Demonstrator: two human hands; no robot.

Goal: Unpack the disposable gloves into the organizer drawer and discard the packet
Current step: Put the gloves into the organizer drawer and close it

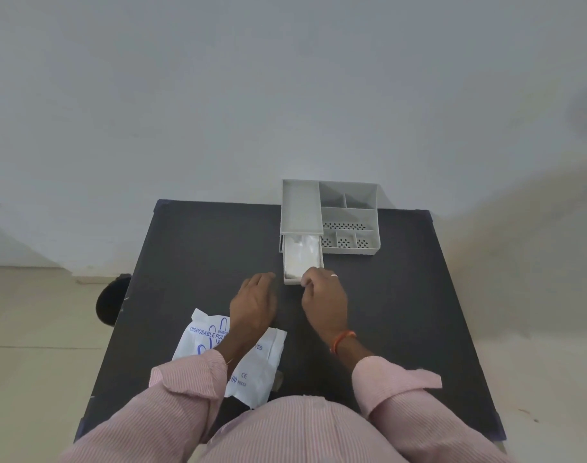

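A dark desk [191, 262] stands against a pale wall, and a person in a pink striped shirt leans over it with both hands out. At the far edge sits a grey plastic organizer [348, 218] with open compartments on its right side, some with perforated floors. Its left side has a covered section, and from under that a white drawer [302, 259] is pulled out toward the person. Inside the drawer lies a stack of clear disposable gloves [301, 250], filling most of it.

The right hand [323, 297] is at the drawer's near right corner, fingers curled and touching the front rim; a ring shows on one finger and an orange thread bracelet circles the wrist. Whether it actually pinches the rim or only rests against it, I cannot tell. The left hand [253, 302] hovers just left of the drawer front, palm down, fingers loosely bent, gripping nothing.

The glove packet [258, 369], a white bag with blue print reading "DISPOSABLE", lies flat and crumpled on the near left part of the desk, partly under the left forearm. A dark round object [110, 300] sits on the floor beside the left edge of the desk.
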